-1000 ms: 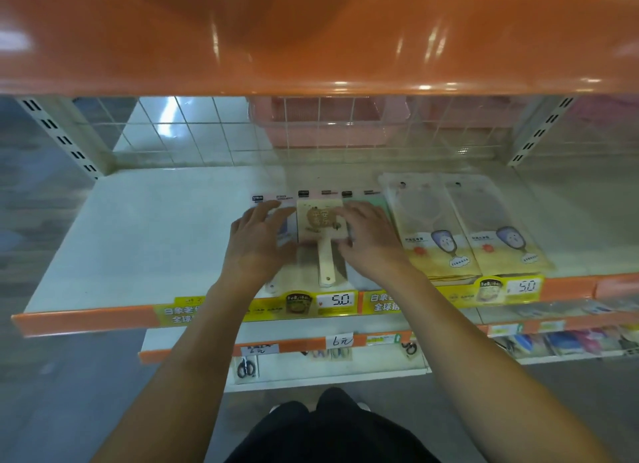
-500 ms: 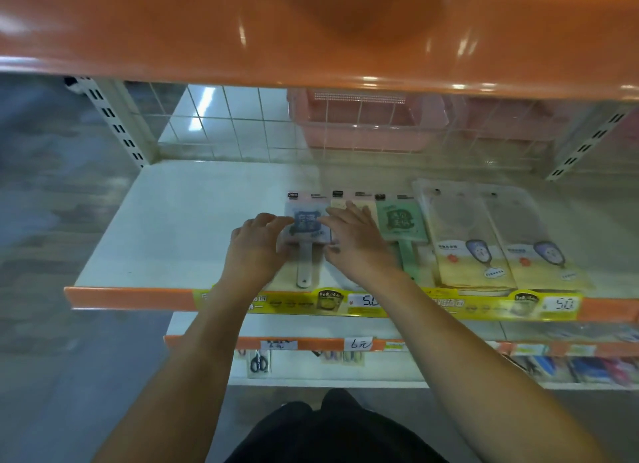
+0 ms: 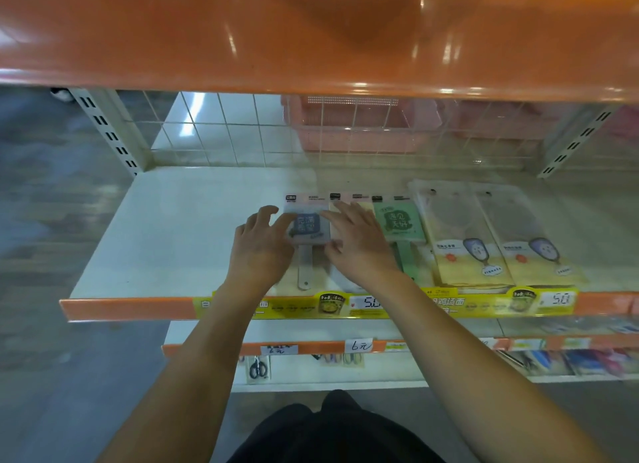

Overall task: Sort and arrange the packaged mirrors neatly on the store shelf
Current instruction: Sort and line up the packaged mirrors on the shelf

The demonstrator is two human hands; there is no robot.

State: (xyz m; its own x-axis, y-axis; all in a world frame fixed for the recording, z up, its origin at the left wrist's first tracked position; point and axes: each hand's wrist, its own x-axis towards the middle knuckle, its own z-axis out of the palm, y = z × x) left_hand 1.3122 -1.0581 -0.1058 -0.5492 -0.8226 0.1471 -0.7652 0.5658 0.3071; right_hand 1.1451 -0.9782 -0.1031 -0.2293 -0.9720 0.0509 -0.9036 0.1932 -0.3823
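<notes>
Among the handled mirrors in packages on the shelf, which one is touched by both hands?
The blue-grey mirror, leftmost in the row. The left hand and right hand both rest on its package; the green mirror lies untouched to its right.

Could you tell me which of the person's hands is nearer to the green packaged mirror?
Right. The right hand lies just left of the green packaged mirror, about touching it; the left hand is farther left, beyond the blue packaged mirror.

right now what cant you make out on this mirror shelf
- Cream mirror pack, head view: mostly hidden under the right hand.
- Blue mirror pack: left edge covered by the left hand.
- Items on the lower shelf: blurred.
- Price labels: small print too small.
</notes>
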